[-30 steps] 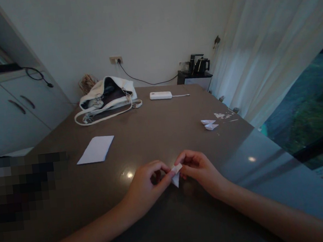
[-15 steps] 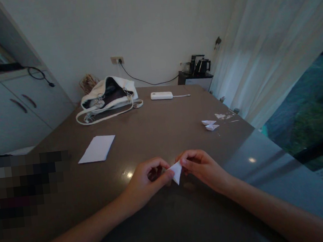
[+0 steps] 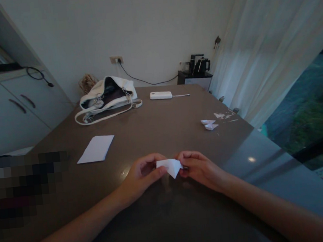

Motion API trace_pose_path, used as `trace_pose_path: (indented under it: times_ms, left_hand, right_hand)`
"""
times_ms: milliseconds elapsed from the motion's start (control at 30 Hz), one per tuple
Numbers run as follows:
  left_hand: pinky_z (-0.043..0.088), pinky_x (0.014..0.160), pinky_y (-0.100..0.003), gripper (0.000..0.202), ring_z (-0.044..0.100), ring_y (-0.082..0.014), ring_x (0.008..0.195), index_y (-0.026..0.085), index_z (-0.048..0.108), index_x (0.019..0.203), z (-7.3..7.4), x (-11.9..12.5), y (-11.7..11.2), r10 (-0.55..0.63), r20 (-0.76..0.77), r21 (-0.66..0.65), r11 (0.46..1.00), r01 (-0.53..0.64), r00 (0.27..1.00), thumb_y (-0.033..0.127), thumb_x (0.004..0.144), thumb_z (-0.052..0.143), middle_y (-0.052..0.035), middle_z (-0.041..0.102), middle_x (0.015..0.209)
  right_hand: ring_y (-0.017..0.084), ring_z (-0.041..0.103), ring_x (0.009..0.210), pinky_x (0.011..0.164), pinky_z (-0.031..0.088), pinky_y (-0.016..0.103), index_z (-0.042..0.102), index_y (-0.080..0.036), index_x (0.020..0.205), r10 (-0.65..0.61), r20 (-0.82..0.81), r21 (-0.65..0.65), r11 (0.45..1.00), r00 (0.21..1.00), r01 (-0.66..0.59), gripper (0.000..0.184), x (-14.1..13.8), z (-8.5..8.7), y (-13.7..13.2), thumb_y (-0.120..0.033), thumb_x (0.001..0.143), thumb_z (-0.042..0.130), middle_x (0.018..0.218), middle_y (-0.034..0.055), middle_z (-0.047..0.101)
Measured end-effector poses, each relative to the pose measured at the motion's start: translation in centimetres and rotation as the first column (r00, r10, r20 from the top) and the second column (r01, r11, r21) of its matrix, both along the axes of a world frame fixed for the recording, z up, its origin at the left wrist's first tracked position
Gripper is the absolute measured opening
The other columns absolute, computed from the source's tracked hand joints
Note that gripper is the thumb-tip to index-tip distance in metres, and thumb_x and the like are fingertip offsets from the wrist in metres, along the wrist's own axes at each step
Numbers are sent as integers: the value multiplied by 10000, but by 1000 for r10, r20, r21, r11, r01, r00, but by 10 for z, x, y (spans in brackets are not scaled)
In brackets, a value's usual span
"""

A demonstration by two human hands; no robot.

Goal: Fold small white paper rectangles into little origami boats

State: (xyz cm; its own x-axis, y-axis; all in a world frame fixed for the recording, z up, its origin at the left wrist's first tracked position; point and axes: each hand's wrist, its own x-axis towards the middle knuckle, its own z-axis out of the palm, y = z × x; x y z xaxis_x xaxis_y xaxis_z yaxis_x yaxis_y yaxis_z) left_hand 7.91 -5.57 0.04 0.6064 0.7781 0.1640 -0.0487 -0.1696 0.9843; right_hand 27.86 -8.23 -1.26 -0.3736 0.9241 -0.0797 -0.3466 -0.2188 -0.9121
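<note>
At lower centre, the left hand [image 3: 144, 175] and right hand [image 3: 201, 167] pinch opposite sides of a small, white, folded paper piece [image 3: 173, 167]; flat white rectangular paper [image 3: 95, 149] lies centre-left.

The table [image 3: 151, 129] looks smooth and glossy. Toward its near edge, the folded piece [image 3: 172, 167] is matt paper, like the sheets [image 3: 96, 149] nearer its left edge. By the far edge, the white device [image 3: 160, 95] looks plastic; past the right edge, the curtain [image 3: 251, 46] is thin cloth.

The folded white paper [image 3: 172, 166] is pinched at both ends, corner down.
</note>
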Motion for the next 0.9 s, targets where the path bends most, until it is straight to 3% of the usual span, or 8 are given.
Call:
trace_pose_path:
  times_ms: [100,333,500,733,900]
  left_hand:
    - [425,604,-219,251,552,-128,656,153,619,796,-1,0,0,-12,-26,-76,997,10,1000,402,814,592,-4,597,701]
    - [340,516,-197,287,460,-97,530,141,593,651,-10,5,-1,-39,-237,-20,999,35,971,401,739,675,43,502,554]
    - [380,579,-224,267,505,-129,606,150,613,709,-10,6,1,-50,-225,-19,999,47,973,406,784,609,19,546,611]
    - [351,565,-210,288,471,-119,604,156,590,742,-9,6,0,-55,-266,63,995,74,962,416,852,529,27,503,628]
    - [312,548,-205,301,429,-108,594,156,552,703,-7,6,-2,-28,-307,90,994,59,951,408,863,521,43,438,609]
  right_hand:
    - [103,475,631,596,385,224,612,-156,780,36,201,191,979,979,-75,207,-1,4,-4,-359,782,649,705,-7,529]
    - [123,534,714,667,447,251,576,-177,940,-167,479,481,871,862,-98,177,-4,13,-14,-294,816,620,837,22,574]
    - [128,549,701,658,465,255,573,-177,870,-256,550,572,809,795,-135,72,-3,13,-14,-219,814,588,815,30,595]
    - [126,560,633,599,451,245,610,-169,816,-401,586,650,752,704,-113,67,-1,12,-13,-231,815,585,714,22,603]
    - [132,582,629,582,464,241,607,-164,791,-401,583,635,768,707,-88,61,-6,12,-16,-202,812,564,713,32,622]
